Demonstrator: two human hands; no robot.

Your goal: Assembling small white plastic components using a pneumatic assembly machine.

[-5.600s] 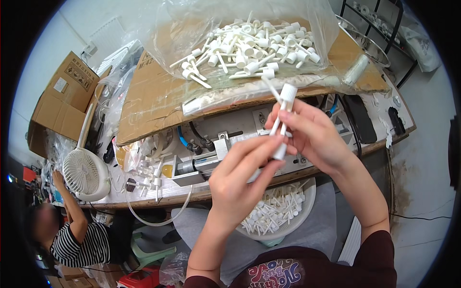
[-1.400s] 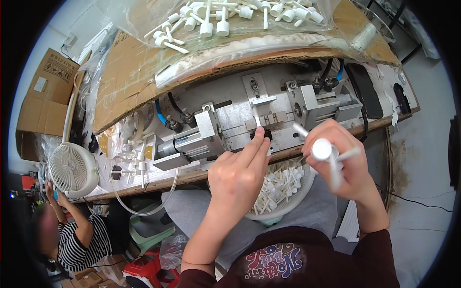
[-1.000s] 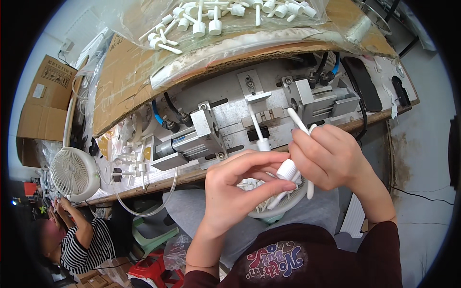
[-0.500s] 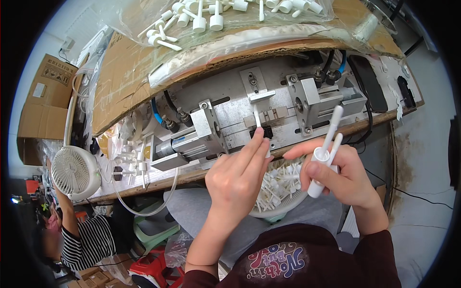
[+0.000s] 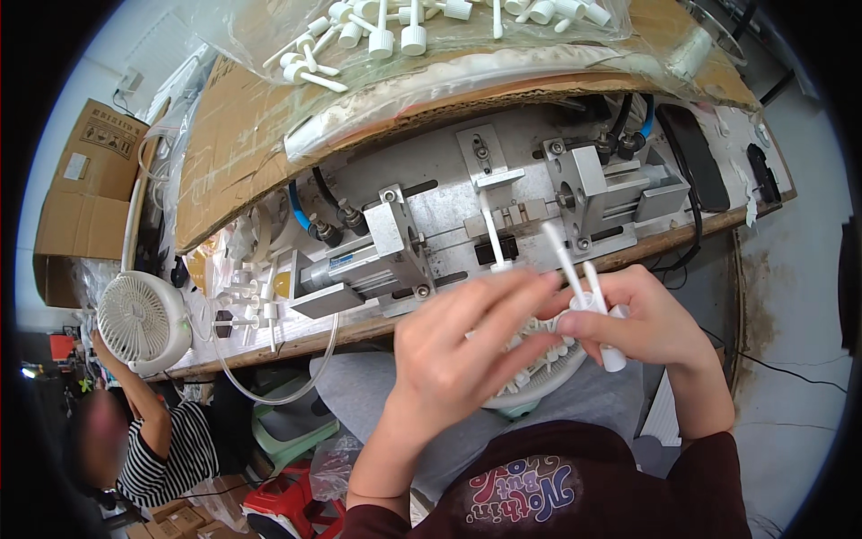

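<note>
My right hand (image 5: 651, 314) is closed around white plastic caps with long stems (image 5: 563, 256); the stems point up and away from me, and a cap end sticks out below the fingers. My left hand (image 5: 467, 337) has its fingers stretched toward these pieces, thumb apart, and I see nothing held in it. Its fingertips are close to or touching the right hand's bunch. Beyond my left hand, another white stemmed cap (image 5: 494, 235) rests in the metal fixture (image 5: 530, 214), its near end partly behind my fingers. A basket (image 5: 548, 388) of similar white pieces sits on my lap, partly hidden by my hands.
Metal cylinder blocks flank the fixture at left (image 5: 359, 265) and right (image 5: 611, 189). A cardboard sheet (image 5: 242, 162) with stemmed caps in plastic arches over the back. A black phone (image 5: 691, 157) lies at right. A fan (image 5: 144, 322) and another person (image 5: 180, 449) are at left.
My left hand has moved from the stemmed cap in the fixture rightward to my right hand. That cap stays in the fixture. The stems in my right hand have dipped slightly.
</note>
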